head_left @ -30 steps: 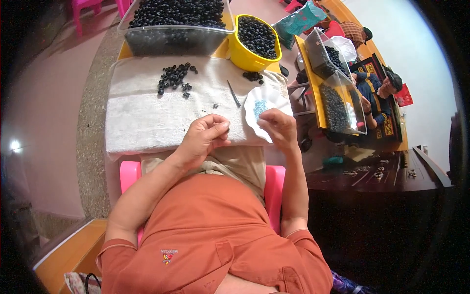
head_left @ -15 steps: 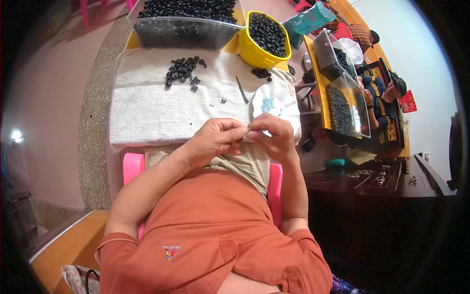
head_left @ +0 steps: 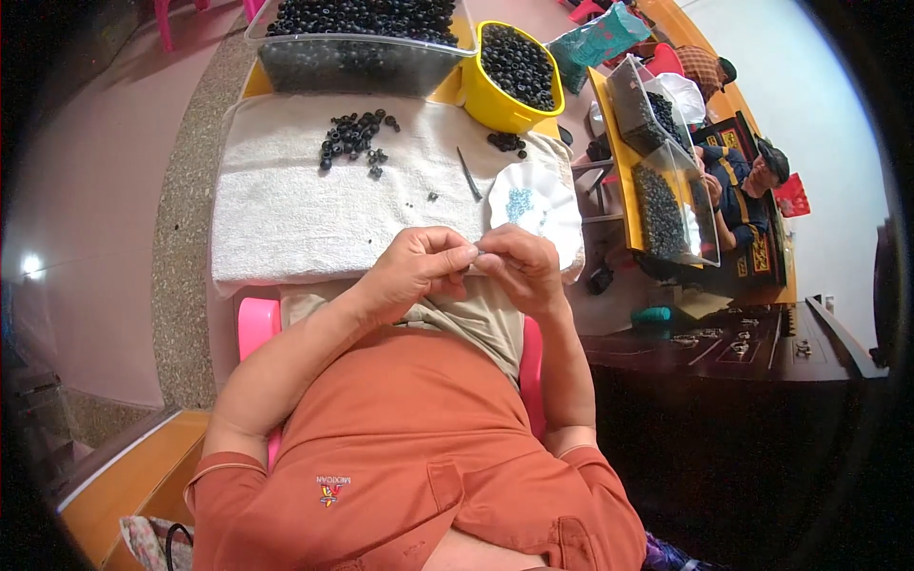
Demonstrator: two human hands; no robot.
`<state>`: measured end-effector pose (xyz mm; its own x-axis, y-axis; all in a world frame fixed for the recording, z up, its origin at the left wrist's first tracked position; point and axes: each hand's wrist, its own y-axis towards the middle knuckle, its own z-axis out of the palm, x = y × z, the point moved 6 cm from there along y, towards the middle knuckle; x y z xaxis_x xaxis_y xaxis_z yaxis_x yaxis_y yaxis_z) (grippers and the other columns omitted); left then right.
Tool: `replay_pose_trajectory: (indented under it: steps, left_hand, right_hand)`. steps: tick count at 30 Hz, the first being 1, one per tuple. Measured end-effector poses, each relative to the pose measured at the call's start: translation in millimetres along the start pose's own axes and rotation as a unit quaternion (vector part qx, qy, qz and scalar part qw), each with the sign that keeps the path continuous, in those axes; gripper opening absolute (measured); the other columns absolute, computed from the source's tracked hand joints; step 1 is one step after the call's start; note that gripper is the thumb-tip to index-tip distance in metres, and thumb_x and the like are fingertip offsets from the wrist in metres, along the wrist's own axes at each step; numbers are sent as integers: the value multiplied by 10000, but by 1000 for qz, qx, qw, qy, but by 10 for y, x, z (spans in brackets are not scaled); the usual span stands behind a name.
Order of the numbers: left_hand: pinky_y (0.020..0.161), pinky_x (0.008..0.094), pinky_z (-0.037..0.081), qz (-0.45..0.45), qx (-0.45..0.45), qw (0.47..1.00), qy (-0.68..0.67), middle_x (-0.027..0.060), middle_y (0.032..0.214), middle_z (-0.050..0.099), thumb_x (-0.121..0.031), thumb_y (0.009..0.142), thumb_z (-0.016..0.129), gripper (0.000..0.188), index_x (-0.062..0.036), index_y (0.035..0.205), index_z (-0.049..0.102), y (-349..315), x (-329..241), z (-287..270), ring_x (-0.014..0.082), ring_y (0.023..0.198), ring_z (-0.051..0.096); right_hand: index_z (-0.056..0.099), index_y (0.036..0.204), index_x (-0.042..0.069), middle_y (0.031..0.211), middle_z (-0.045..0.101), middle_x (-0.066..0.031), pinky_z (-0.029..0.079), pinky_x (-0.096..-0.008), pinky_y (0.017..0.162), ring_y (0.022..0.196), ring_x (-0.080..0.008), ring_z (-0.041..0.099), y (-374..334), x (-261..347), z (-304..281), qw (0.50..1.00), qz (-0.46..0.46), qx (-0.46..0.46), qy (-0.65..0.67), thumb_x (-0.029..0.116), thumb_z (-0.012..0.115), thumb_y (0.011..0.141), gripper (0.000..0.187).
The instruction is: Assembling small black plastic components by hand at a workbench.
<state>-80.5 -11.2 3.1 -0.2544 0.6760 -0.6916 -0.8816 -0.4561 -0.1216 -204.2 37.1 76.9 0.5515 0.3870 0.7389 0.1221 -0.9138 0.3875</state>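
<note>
A: What does the wearer of the camera have on?

B: An orange short-sleeved shirt with hemmed cuffs above the elbow; a small red-and-yellow emblem sits on the chest, and a flapped pocket lies beside it.

A: And below the shirt?

B: Beige cloth, shorts or trousers, covers the lap.

A: The arms and hands?

B: Both forearms are bare. Left hand and right hand are ungloved; whether rings are worn cannot be told.
</note>
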Motion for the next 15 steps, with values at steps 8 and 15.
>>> replay_pose_trajectory:
  steps: [8,15]
  left_hand:
    - [693,256,538,19,-2,1000,23,7,874,626,-209,976,594,171,-43,989,634,29,37,-54,82,737,599]
    - [706,228,536,36,-11,998,55,-3,908,643,-218,976,596,178,-48,1001,644,36,34,-61,59,760,600]
  right_hand:
    - [647,882,-23,800,650,-111,477,-278,640,709,-186,624,-12,-7,45,1000,18,-21,-13,-20,669,834,53]
    - [643,897,-42,810,644,-94,460,-256,645,724,-160,592,-53,-41,66,997,25,-55,38,-58,659,827,74]
